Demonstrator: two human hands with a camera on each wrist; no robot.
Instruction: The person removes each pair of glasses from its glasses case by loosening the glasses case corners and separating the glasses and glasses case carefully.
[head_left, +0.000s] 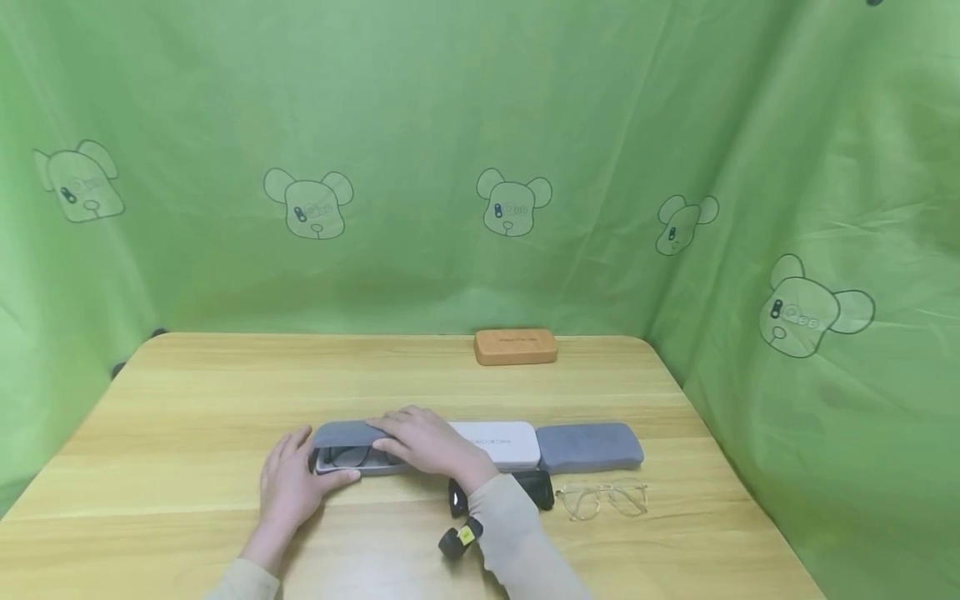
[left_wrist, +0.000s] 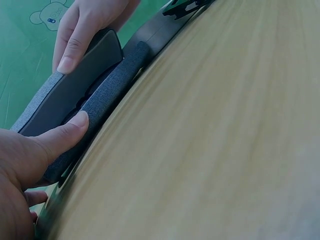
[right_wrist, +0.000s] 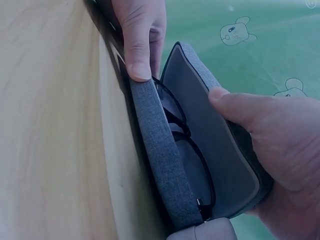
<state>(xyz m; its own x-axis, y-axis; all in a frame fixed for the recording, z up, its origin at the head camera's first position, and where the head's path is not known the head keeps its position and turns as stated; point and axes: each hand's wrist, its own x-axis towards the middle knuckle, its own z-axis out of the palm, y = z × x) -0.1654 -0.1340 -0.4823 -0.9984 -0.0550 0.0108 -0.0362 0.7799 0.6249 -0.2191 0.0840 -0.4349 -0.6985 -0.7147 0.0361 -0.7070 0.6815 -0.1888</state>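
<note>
A grey fabric glasses case (head_left: 347,432) lies on the table with its lid partly raised. Inside it are black-framed glasses (right_wrist: 212,185), folded. My left hand (head_left: 291,482) grips the case's left end, thumb (left_wrist: 70,131) on the front wall of the base and fingers round the far side. From above, my right hand (head_left: 429,440) holds the lid, its thumb (right_wrist: 232,106) at the lid's front edge and the other fingers over the back. Part of the case is hidden under that hand in the head view.
To the right stand a white case (head_left: 506,442) and a blue-grey case (head_left: 590,446) in a row. Thin-framed clear glasses (head_left: 600,492) lie in front, beside a glossy black item (head_left: 537,488) partly behind the right forearm. A tan case (head_left: 516,347) sits at the table's back edge.
</note>
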